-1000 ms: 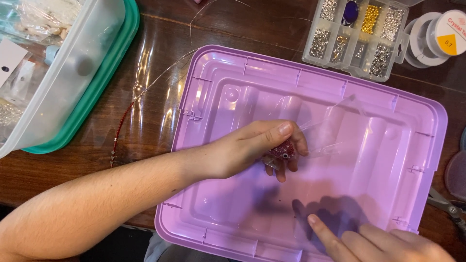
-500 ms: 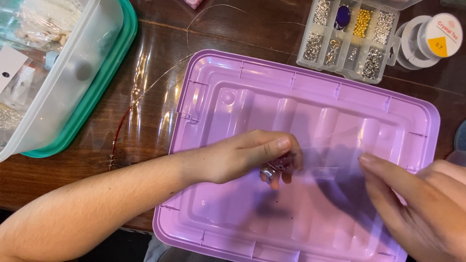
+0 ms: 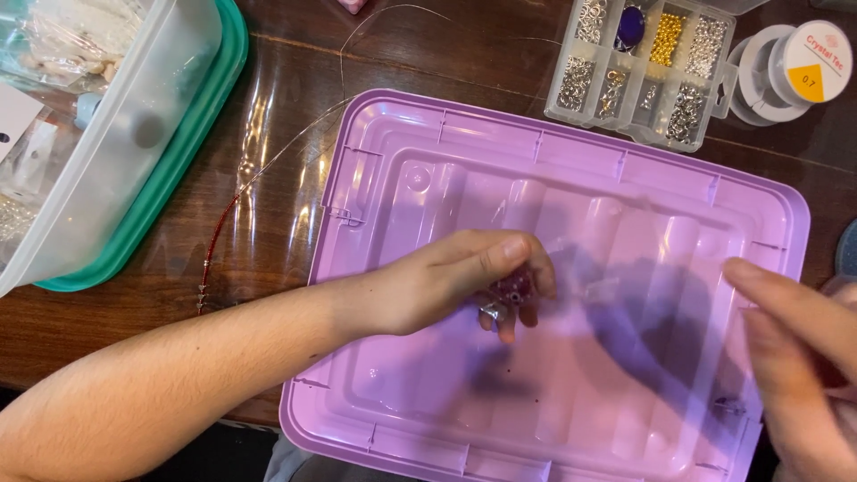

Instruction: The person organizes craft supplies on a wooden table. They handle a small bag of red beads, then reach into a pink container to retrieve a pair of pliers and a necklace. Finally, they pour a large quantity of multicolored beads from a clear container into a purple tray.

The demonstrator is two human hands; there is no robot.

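My left hand (image 3: 437, 281) pinches a small cluster of dark red beads (image 3: 514, 287) over the middle of the purple tray (image 3: 625, 161); my right hand (image 3: 799, 357), fingers loosely spread, hovers at the tray's right edge. Far right, a clear divided box (image 3: 644, 67) holds silver and gold bits beside a white round spool (image 3: 790, 71) with a yellow label.

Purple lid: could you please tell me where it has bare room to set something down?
On the purple lid, the near-left corner below the left hand and the far strip beside the bead organizer are bare. The middle is crowded by both hands.

Lilac tray lid (image 3: 625, 205), teal-rimmed clear tub (image 3: 192, 143), dark-red beads (image 3: 514, 286).
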